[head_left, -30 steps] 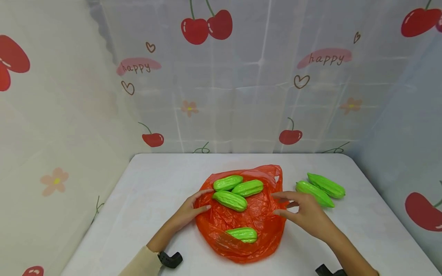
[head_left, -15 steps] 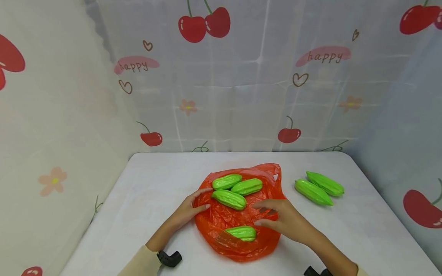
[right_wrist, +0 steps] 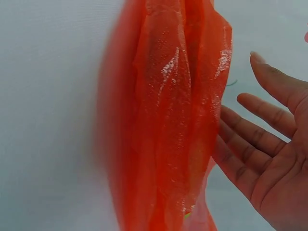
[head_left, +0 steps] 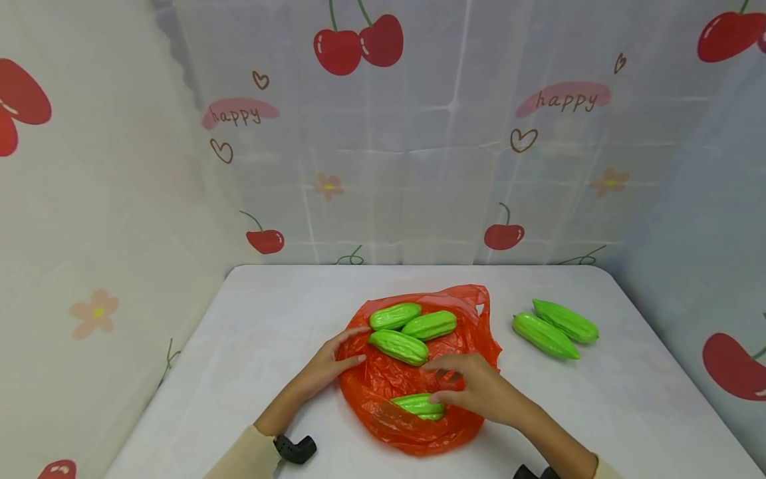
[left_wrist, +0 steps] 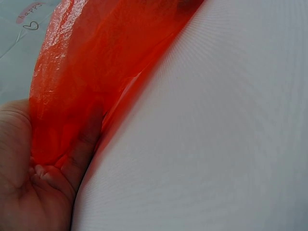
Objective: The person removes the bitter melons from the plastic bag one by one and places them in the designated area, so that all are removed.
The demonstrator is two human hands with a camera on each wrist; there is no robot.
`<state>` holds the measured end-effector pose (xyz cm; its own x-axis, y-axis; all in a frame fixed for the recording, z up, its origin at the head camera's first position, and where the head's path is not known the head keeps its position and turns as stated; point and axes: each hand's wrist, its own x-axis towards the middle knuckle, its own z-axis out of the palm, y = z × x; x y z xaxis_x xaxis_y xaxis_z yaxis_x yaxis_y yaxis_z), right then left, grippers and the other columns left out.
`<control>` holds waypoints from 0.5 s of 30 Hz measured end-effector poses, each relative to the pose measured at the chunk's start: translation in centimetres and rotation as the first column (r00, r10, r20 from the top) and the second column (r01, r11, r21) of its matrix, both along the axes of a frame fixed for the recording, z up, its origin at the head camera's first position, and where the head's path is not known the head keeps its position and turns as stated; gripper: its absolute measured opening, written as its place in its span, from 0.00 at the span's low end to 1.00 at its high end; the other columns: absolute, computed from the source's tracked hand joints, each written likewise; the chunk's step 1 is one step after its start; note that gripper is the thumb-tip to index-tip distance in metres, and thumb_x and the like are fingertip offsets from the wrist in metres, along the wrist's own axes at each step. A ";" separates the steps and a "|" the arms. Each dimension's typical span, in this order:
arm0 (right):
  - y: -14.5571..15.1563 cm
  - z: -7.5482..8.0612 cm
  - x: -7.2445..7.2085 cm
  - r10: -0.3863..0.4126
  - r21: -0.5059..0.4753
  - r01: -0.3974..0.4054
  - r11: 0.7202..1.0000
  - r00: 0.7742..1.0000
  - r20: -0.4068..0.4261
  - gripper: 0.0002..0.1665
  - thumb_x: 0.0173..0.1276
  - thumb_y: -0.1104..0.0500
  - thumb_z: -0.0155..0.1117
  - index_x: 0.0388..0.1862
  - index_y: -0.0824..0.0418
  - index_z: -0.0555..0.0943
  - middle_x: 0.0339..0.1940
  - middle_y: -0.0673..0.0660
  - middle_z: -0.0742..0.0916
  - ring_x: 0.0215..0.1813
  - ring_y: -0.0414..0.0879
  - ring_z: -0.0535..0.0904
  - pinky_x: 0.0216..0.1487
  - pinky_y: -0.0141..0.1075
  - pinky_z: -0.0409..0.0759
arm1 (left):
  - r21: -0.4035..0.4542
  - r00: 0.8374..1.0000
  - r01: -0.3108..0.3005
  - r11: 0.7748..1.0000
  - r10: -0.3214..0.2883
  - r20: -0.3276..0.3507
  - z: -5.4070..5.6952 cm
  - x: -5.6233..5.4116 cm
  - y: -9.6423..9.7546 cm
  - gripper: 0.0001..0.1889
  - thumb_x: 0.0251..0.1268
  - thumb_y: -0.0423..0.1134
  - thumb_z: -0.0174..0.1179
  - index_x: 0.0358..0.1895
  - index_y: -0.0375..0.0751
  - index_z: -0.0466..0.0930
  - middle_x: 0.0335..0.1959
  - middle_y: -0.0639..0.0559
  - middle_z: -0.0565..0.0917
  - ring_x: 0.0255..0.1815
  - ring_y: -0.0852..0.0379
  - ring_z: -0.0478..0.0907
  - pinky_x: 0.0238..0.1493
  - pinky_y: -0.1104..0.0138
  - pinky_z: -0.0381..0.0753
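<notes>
A red plastic bag (head_left: 364, 386) lies spread open mid-table, its near rim folded up. Three green ridged gourds, one of them the nearer gourd (head_left: 397, 348), are grouped toward its back. Another gourd (head_left: 413, 404) sits at the front, partly covered by the rim. My left hand (head_left: 329, 362) rests against the bag's left side, thumb and fingers apart; in the left wrist view, red film (left_wrist: 96, 72) hides some fingers. My right hand (head_left: 473, 386) reaches over the bag's right part, thumb overlapping the front gourd in the head view. The right wrist view has its fingers (right_wrist: 255, 137) spread, holding nothing.
Two more green gourds lie side by side on the white table (head_left: 287, 293) at the right, the front one (head_left: 546, 336) touching the back one (head_left: 568, 320). A curtain (head_left: 407, 199) with cherry prints hangs behind and at both sides.
My right hand has moved left from the bag's right edge, over the bag and toward the front gourd. The left hand stays in place, and the gourds have not moved.
</notes>
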<state>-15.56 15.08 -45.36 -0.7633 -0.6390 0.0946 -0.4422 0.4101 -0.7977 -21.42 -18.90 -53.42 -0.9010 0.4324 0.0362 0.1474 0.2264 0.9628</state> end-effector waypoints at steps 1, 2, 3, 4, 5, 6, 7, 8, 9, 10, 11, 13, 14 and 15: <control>-0.1 -0.1 -0.1 0.007 0.002 -0.007 1.000 1.000 0.004 0.28 0.64 0.47 0.75 0.59 0.58 0.84 0.53 0.54 0.88 0.50 0.52 0.85 0.49 0.43 0.86 | 0.002 1.000 0.001 1.000 -0.001 -0.003 0.0 0.0 0.0 0.29 0.71 0.40 0.64 0.73 0.52 0.70 0.75 0.52 0.68 0.77 0.48 0.59 0.74 0.48 0.62; -0.2 -0.2 -0.2 0.013 0.004 -0.013 1.000 1.000 0.007 0.28 0.64 0.47 0.75 0.59 0.59 0.84 0.52 0.54 0.89 0.50 0.51 0.85 0.48 0.42 0.86 | 0.003 1.000 0.000 1.000 0.000 -0.004 0.0 0.0 0.0 0.29 0.71 0.40 0.64 0.73 0.52 0.70 0.75 0.51 0.69 0.77 0.48 0.59 0.74 0.48 0.62; -0.2 -0.3 -0.3 0.016 0.008 -0.016 1.000 1.000 0.009 0.29 0.64 0.46 0.75 0.59 0.59 0.84 0.52 0.54 0.89 0.50 0.51 0.85 0.48 0.41 0.86 | 0.002 1.000 -0.001 1.000 0.001 -0.006 -0.1 0.0 0.0 0.29 0.71 0.40 0.64 0.73 0.52 0.70 0.75 0.51 0.69 0.77 0.48 0.59 0.74 0.48 0.62; -0.3 -0.4 -0.5 0.018 0.011 -0.018 1.000 1.000 0.012 0.29 0.64 0.46 0.75 0.59 0.60 0.84 0.51 0.54 0.89 0.50 0.51 0.85 0.48 0.41 0.86 | 0.001 1.000 -0.001 1.000 0.001 -0.008 -0.1 0.0 0.0 0.29 0.71 0.40 0.64 0.73 0.52 0.70 0.75 0.51 0.69 0.77 0.48 0.59 0.74 0.48 0.62; -0.3 -0.5 -0.6 0.018 0.013 -0.019 1.000 1.000 0.017 0.29 0.63 0.46 0.75 0.59 0.60 0.84 0.51 0.54 0.89 0.50 0.51 0.85 0.48 0.41 0.86 | 0.000 1.000 -0.002 1.000 0.002 -0.006 -0.1 -0.1 0.0 0.29 0.71 0.40 0.64 0.73 0.52 0.70 0.75 0.52 0.69 0.77 0.48 0.60 0.74 0.48 0.63; -0.3 -0.7 -0.7 0.018 0.017 -0.018 1.000 1.000 0.022 0.30 0.63 0.46 0.75 0.60 0.60 0.84 0.50 0.54 0.89 0.50 0.51 0.84 0.48 0.41 0.86 | 0.000 1.000 -0.002 1.000 0.002 -0.005 -0.1 -0.1 0.0 0.29 0.71 0.40 0.65 0.73 0.52 0.70 0.75 0.52 0.69 0.77 0.48 0.60 0.74 0.48 0.63; -0.3 -0.8 -0.8 0.016 0.020 -0.016 1.000 1.000 0.027 0.30 0.63 0.46 0.76 0.60 0.59 0.84 0.50 0.53 0.89 0.50 0.50 0.84 0.49 0.41 0.86 | -0.002 1.000 -0.002 1.000 0.002 -0.003 -0.2 -0.1 0.0 0.29 0.71 0.40 0.64 0.73 0.53 0.70 0.75 0.52 0.68 0.77 0.48 0.59 0.73 0.48 0.63; -0.3 -0.9 -0.9 0.015 0.023 -0.016 1.000 0.999 0.035 0.31 0.62 0.46 0.76 0.60 0.59 0.84 0.50 0.53 0.89 0.50 0.50 0.84 0.49 0.41 0.85 | -0.005 1.000 -0.004 1.000 0.004 0.001 -0.2 -0.1 0.0 0.29 0.71 0.41 0.65 0.73 0.54 0.70 0.75 0.52 0.68 0.77 0.48 0.59 0.73 0.49 0.64; -0.3 -1.1 -1.0 0.017 0.024 -0.018 1.000 0.999 0.043 0.31 0.62 0.46 0.76 0.60 0.59 0.84 0.50 0.52 0.89 0.51 0.50 0.84 0.49 0.41 0.85 | -0.007 1.000 -0.004 1.000 0.004 0.005 -0.2 -0.1 0.0 0.29 0.71 0.41 0.65 0.73 0.54 0.70 0.75 0.53 0.68 0.77 0.48 0.59 0.73 0.49 0.64; -0.3 -1.2 -1.0 0.020 0.027 -0.022 0.999 0.998 0.052 0.31 0.62 0.46 0.76 0.60 0.59 0.84 0.50 0.52 0.89 0.51 0.49 0.84 0.50 0.41 0.85 | -0.008 1.000 -0.003 1.000 0.003 0.009 -0.2 -0.1 0.0 0.29 0.71 0.41 0.65 0.73 0.55 0.70 0.75 0.53 0.68 0.77 0.48 0.59 0.73 0.49 0.65; -0.3 -1.3 -1.1 0.025 0.033 -0.027 0.999 0.998 0.058 0.31 0.61 0.46 0.77 0.60 0.59 0.84 0.50 0.51 0.89 0.51 0.49 0.84 0.50 0.42 0.85 | -0.010 1.000 -0.003 1.000 0.003 0.010 -0.2 -0.1 0.0 0.29 0.71 0.41 0.64 0.73 0.55 0.70 0.75 0.53 0.67 0.77 0.48 0.59 0.73 0.49 0.65; -0.3 -1.6 -1.2 0.039 0.044 -0.042 0.998 0.997 0.071 0.31 0.61 0.46 0.77 0.60 0.58 0.84 0.51 0.50 0.89 0.51 0.47 0.84 0.51 0.41 0.84 | -0.011 1.000 0.000 1.000 0.000 0.011 -0.1 -0.1 -0.1 0.29 0.71 0.42 0.64 0.73 0.56 0.70 0.75 0.53 0.67 0.77 0.48 0.60 0.72 0.48 0.66; -0.3 -1.7 -1.3 0.046 0.050 -0.050 0.997 0.996 0.080 0.31 0.61 0.46 0.77 0.60 0.57 0.84 0.51 0.50 0.89 0.51 0.47 0.84 0.52 0.41 0.84 | -0.010 1.000 -0.001 1.000 0.002 0.013 -0.1 -0.1 -0.1 0.29 0.71 0.42 0.64 0.73 0.56 0.70 0.75 0.54 0.67 0.76 0.48 0.60 0.72 0.48 0.66; -0.3 -1.8 -1.3 0.052 0.056 -0.057 0.997 0.995 0.088 0.31 0.60 0.46 0.77 0.60 0.57 0.84 0.52 0.50 0.89 0.52 0.46 0.84 0.52 0.40 0.84 | -0.009 1.000 -0.003 1.000 0.003 0.015 -0.1 -0.1 -0.1 0.29 0.71 0.43 0.64 0.73 0.57 0.70 0.75 0.54 0.67 0.76 0.48 0.60 0.72 0.48 0.67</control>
